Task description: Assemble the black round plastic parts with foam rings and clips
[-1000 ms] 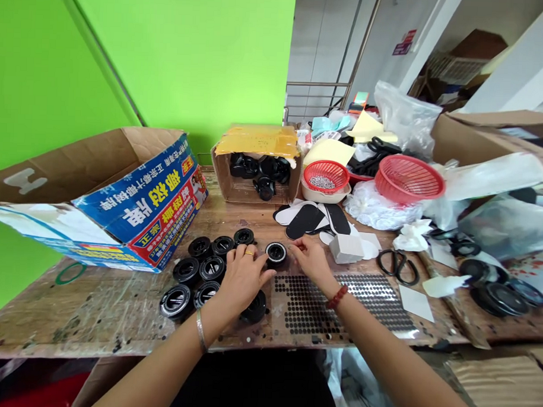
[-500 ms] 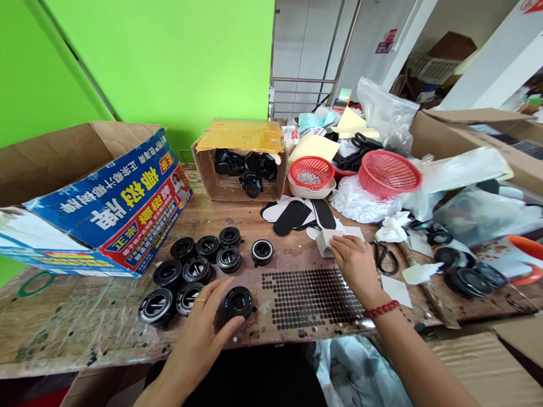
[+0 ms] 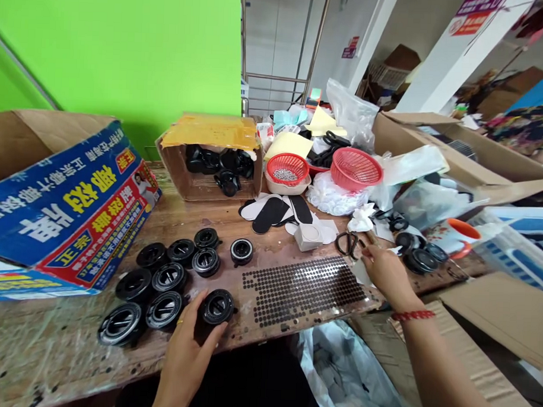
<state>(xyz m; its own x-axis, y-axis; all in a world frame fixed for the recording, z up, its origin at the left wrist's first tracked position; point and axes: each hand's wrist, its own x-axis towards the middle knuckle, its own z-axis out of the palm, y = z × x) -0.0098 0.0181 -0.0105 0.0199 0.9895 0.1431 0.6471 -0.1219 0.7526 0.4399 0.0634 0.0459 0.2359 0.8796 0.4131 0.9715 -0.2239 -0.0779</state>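
My left hand (image 3: 187, 343) curls around a black round dial-like part (image 3: 217, 306) near the table's front edge, thumb and fingers touching its rim. To its left stand several similar black round parts (image 3: 168, 277), and another (image 3: 242, 250) lies further back. My right hand (image 3: 385, 274) is lowered at the right of the table, fingers bent over a small white squeeze bottle (image 3: 397, 250) that it mostly hides. Black-handled scissors (image 3: 348, 244) and a white paper slip (image 3: 360, 273) lie beside those fingers. A small white box (image 3: 309, 237) rests behind rows of black dots (image 3: 302, 287).
At left is a large blue carton (image 3: 75, 208). A cardboard box (image 3: 168, 173) of black parts stands behind. Red baskets (image 3: 356, 168), black and white oval pads (image 3: 271, 214), a mug (image 3: 451, 236) and plastic bags crowd the back right. A bag (image 3: 337, 360) hangs below.
My right hand has left the small white box and moved right and down to the squeeze bottle. My left hand has closed in on the black round part. The view has turned right.
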